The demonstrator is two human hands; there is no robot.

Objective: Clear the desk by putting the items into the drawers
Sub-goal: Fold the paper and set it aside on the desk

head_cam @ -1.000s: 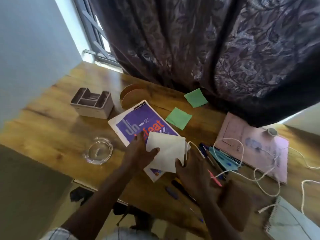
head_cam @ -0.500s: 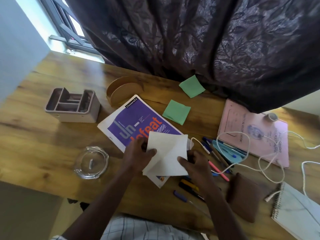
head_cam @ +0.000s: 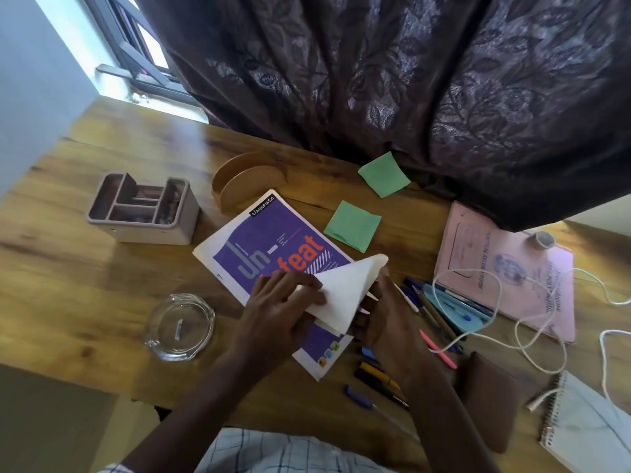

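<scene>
Currently my left grip (head_cam: 283,308) and right grip (head_cam: 386,315) both pinch the folded paper (head_cam: 345,291), fingers curled, notebook (head_cam: 273,240) just beneath them.

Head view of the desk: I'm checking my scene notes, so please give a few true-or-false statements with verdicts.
1. The left hand and right hand hold the white paper over the purple notebook. True.
2. The glass ashtray sits on the pink record book. False: it sits on bare desk, left of the notebook.
3. Two green sticky notes lie on the desk. True.
4. The white cable is coiled inside the organizer. False: it trails over the pink record book.
</scene>
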